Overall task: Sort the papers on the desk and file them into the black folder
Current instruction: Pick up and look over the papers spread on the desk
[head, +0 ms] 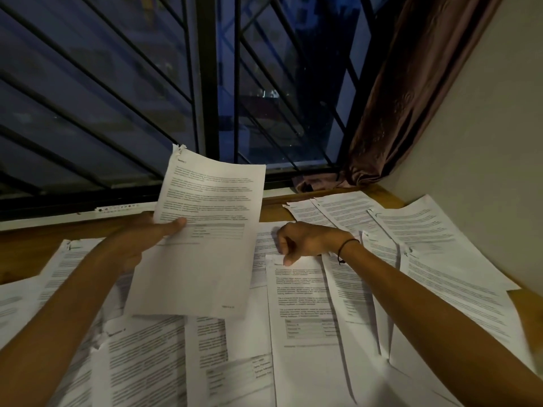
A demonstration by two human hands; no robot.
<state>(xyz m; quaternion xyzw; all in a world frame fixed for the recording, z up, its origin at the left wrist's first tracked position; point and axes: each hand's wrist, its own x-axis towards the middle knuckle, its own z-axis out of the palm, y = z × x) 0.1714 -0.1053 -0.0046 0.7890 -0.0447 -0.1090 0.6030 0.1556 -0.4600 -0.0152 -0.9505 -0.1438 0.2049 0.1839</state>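
A dark barred window (147, 83) fills the upper part of the frame, a brown curtain (411, 92) hangs at the upper right, and below them a wooden desk (26, 248) lies almost buried under printed sheets.

At centre left, the left hand (141, 245) pinches a raised sheet (202, 230) by its left edge: the thumb lies across the printed face, while the other fingers are hidden behind the paper. The sheet stands tilted above the desk, its torn top corner towards the window.

Just right of centre, the right hand (305, 240) has its fingers curled downward, the tips touching the top edge of a sheet with a table (302, 304) lying flat; whether it pinches that edge or merely rests on it, I cannot tell. A dark band (348, 245) circles that wrist.

Outward from both hands, loose papers (435, 248) overlap across the whole desk, from the lower left to the right edge.

The black folder is nowhere in view. The work looks to be in its early sorting stage: one page is lifted, no tidy stacks are visible, and all the filing seems left to do.
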